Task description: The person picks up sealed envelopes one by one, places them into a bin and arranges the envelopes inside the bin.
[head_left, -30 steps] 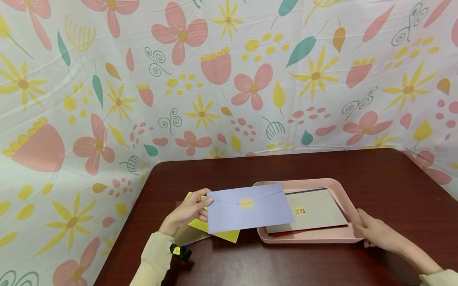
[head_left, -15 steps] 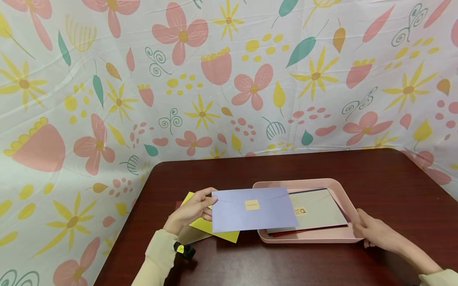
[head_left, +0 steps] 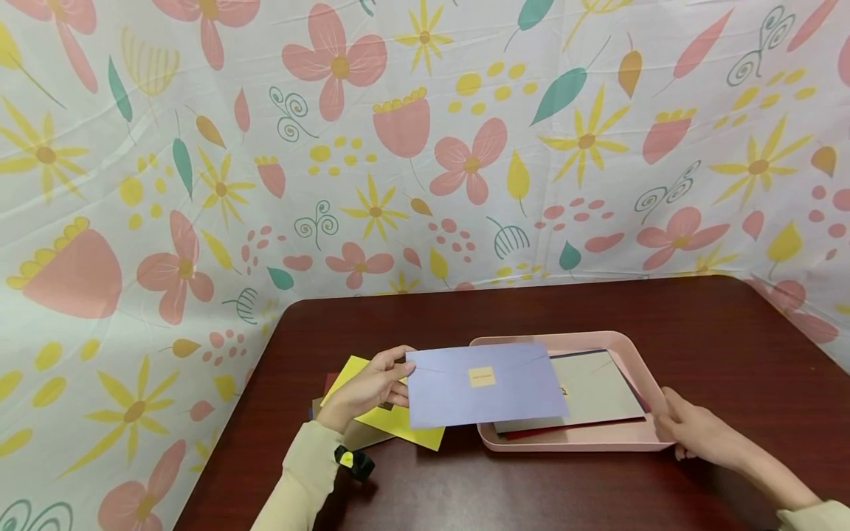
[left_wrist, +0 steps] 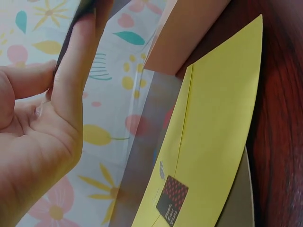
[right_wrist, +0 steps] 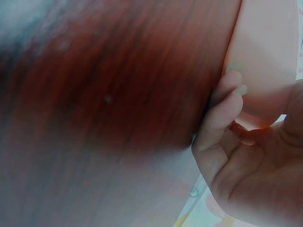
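Observation:
A lavender envelope [head_left: 488, 402] with a cream square sticker is pinched at its left end by my left hand [head_left: 373, 385], thumb on top. The envelope overlaps the left part of a pink tray [head_left: 571, 442] in the head view. Inside the tray lies a pale grey envelope [head_left: 600, 387], with dark and red edges showing beneath it. At the tray's right end my right hand [head_left: 697, 428] grips the rim, its curled fingers [right_wrist: 222, 113] low against the outer wall. Under my left hand is a yellow envelope [left_wrist: 218, 104] with a dark sticker.
Below the yellow envelope, a grey-brown envelope [head_left: 361, 436] and a bit of red paper [head_left: 330, 380] stick out on the dark wooden table [head_left: 531, 494]. A flower-patterned cloth [head_left: 425, 184] hangs behind the table's far edge.
My left hand has carried the lavender envelope to the right, so it covers more of the tray and the pale grey envelope. The right hand and tray stay in place.

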Motion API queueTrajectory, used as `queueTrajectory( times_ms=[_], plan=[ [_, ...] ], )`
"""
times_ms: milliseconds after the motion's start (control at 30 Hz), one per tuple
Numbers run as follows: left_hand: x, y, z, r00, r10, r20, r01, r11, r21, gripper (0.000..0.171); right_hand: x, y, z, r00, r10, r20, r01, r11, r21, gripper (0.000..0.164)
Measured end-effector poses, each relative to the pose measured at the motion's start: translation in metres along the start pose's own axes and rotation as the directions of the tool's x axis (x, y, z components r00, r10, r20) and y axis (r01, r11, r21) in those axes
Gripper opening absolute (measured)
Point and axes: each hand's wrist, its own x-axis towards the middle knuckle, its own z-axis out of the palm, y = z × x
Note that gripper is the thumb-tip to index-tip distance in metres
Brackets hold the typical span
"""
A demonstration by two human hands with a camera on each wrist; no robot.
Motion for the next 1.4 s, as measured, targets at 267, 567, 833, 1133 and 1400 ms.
queueTrajectory(
  times_ms=[267, 567, 833, 1133, 1400],
  plan=[
    [0.005, 0.000, 0.007, 1.000, -0.014, -0.023, 0.014, 1.000, 0.011, 0.027, 0.001, 0.002, 0.000, 1.000, 0.009, 0.007, -0.010, 1.000, 0.026, 0.016],
    [0.009, 0.000, 0.011, 1.000, 0.016, -0.021, -0.015, 1.000, 0.017, 0.040, 0.001, 0.002, 0.000, 1.000, 0.005, 0.002, -0.005, 1.000, 0.017, 0.016],
    [0.015, 0.001, 0.018, 1.000, 0.016, -0.014, -0.016, 0.999, 0.038, 0.040, 0.001, 0.000, -0.001, 1.000, 0.018, 0.001, -0.018, 1.000, 0.006, 0.013],
    [0.024, 0.001, 0.024, 0.999, 0.034, 0.004, -0.034, 0.999, 0.005, 0.044, 0.000, 0.000, -0.001, 1.000, 0.022, 0.006, -0.022, 1.000, 0.017, 0.014],
    [0.032, -0.003, 0.030, 1.000, 0.001, -0.022, -0.002, 1.000, -0.014, 0.043, 0.000, 0.001, -0.001, 1.000, 0.020, 0.004, -0.020, 1.000, 0.019, 0.015]
  ],
)
